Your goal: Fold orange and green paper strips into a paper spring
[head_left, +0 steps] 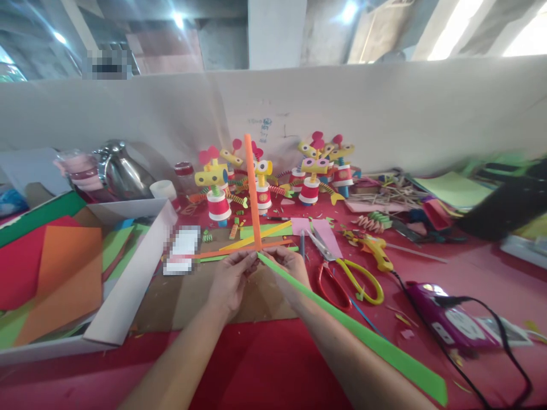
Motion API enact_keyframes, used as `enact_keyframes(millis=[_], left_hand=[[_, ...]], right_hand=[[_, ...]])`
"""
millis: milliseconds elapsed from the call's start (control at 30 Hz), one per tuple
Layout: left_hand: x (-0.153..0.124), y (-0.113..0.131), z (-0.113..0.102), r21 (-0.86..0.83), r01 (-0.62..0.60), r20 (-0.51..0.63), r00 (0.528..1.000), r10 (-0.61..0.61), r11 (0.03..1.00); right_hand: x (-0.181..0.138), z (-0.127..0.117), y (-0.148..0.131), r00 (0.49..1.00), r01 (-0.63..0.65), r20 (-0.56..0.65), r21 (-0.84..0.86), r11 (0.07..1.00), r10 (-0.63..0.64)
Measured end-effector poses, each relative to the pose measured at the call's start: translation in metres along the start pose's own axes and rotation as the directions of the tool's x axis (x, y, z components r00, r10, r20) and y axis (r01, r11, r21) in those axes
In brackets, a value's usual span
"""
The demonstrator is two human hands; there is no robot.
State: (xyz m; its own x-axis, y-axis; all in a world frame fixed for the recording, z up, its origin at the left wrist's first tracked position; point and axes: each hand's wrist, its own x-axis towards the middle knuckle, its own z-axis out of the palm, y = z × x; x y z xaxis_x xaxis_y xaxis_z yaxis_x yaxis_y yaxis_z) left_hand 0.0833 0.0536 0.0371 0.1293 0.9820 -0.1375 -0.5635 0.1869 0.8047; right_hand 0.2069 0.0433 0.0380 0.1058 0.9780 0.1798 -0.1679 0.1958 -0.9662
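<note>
Head view: my left hand and right hand, fingertips closed, pinch the orange strip and green strip where they meet, above brown cardboard on the red table. Left of them sits a white box; right, a yellow glue gun; beyond, a white partition under ceiling lights.

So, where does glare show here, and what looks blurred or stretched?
Head view: bright white ceiling lights flare; head view: the black object at the picture's right looks blurred; head view: the long green paper strip seems stretched at lower right.
</note>
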Motion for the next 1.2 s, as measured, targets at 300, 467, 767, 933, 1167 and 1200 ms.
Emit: enact_keyframes(millis=[300,467,767,933,1167,1200], left_hand=[[-0.001,-0.001,0.002,0.006,-0.080,-0.049,0.996,0.080,0.997],[-0.002,-0.005,0.003,0.000,-0.151,-0.090,0.984,0.151,0.988],[-0.007,-0.002,0.009,0.007,-0.170,-0.052,0.984,0.170,0.985],[-0.006,0.007,0.004,0.262,-0.188,0.003,0.981,0.194,0.947],[-0.008,0.019,0.002,0.579,-0.197,0.006,0.971,0.238,0.791],[-0.007,0.018,0.002,0.580,-0.195,-0.004,0.970,0.242,0.791]], right_hand=[[-0.006,0.001,-0.006,0.999,0.040,-0.004,-0.075,0.996,-0.040],[-0.007,0.005,-0.006,0.999,0.030,0.027,0.072,0.997,-0.032],[-0.007,0.006,-0.009,1.000,0.007,-0.003,0.084,0.996,-0.007],[-0.005,0.001,-0.007,0.994,0.078,0.076,-0.042,0.996,-0.075],[0.002,-0.012,-0.015,0.986,0.158,0.116,-0.411,0.898,-0.120],[0.002,-0.012,-0.016,0.983,0.176,0.127,-0.425,0.888,-0.134]])
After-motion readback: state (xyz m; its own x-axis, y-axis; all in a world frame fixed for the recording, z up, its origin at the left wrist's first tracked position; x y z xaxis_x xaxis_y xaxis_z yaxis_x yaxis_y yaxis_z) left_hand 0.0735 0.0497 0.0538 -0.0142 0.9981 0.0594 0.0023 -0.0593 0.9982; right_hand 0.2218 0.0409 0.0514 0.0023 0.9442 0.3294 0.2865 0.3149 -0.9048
